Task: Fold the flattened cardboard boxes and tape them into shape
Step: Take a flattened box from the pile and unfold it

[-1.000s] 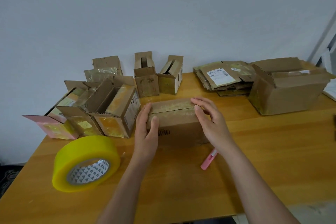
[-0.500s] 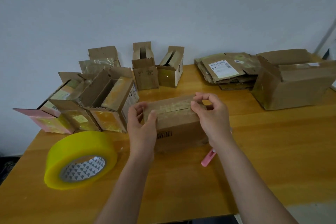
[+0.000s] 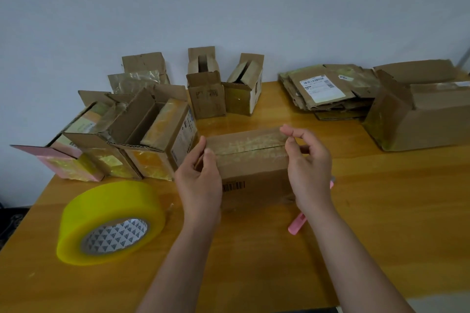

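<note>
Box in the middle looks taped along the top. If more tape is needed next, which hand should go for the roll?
Left, probably. The yellow tape roll lies on the table's left, just beside the left hand. The right hand is at the box's far end and would have to cross over it.

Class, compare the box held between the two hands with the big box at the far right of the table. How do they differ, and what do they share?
The held box has its top flaps shut, a seam running between them; the big box has flaps standing open. The held box is smaller and sits near the middle of the table; the big box sits at the far right. The left hand and right hand grip the held box's ends; nothing touches the big box. Both are brown cardboard bearing tape.
</note>
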Motion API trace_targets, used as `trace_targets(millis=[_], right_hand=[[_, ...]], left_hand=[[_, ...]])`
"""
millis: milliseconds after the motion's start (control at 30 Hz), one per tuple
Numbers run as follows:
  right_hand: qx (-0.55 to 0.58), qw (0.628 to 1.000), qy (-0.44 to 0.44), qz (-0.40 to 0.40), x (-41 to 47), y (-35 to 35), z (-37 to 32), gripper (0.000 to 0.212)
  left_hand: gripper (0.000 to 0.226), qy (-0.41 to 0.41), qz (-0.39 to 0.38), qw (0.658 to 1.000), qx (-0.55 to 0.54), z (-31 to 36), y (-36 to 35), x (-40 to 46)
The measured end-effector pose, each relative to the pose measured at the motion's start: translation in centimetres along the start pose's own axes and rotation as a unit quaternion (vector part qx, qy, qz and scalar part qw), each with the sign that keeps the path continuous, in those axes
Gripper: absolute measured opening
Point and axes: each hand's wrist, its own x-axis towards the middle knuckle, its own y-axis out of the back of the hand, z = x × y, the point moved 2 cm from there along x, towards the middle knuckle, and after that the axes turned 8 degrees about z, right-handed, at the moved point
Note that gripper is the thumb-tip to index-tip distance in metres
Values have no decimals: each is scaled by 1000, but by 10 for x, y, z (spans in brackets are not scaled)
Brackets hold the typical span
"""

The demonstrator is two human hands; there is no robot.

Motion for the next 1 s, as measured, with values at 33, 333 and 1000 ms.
trace_targets(millis=[33,333,1000], right_hand=[[0,1000,-3,-1,1,-1,1,29],[27,995,-89,32,0,7,-5,43],[11,999,-20,33,10,3,3,16]], left_hand=[[38,4,1,1000,-1,0,0,1],[37,13,9,999,-32,-3,0,0],[34,14,21,999,-27,-9,-6,9]])
